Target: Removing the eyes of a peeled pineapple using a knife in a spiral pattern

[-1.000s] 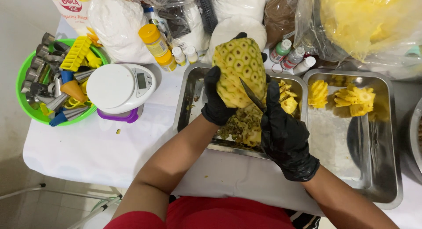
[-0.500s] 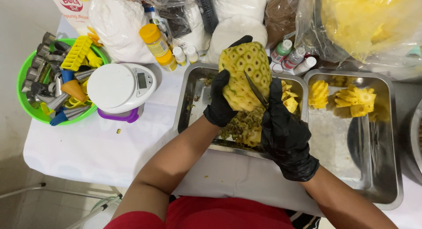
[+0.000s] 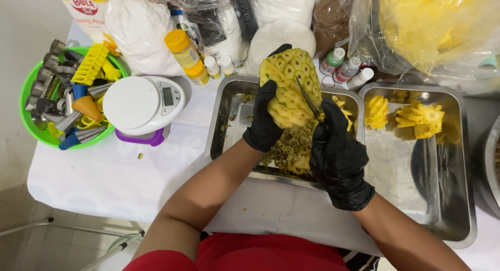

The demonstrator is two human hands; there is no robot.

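From the head camera I am looking straight down at both gloved hands working over a steel tray (image 3: 221,126) on the white-covered surface (image 3: 114,177). My left hand (image 3: 264,120) is gripping a peeled pineapple (image 3: 289,86), its fingers closed around the fruit's left flank and reaching over the top, holding it upright above the tray. My right hand (image 3: 338,159) is clamping its fingers around a knife (image 3: 308,99), whose thin blade is lying slantwise against the pineapple's right side; the handle is hidden inside the glove. Peel scraps (image 3: 289,151) are piling up in the tray beneath the fruit. Just to the right, a second steel tray (image 3: 448,208) is holding cut yellow pineapple pieces (image 3: 419,119) at its far end. On the left, a white round kitchen scale (image 3: 140,104) is sitting beside a green bowl (image 3: 36,130) filled with metal and plastic tools. Bags of white powder (image 3: 138,34) and small bottles are crowding the far edge.
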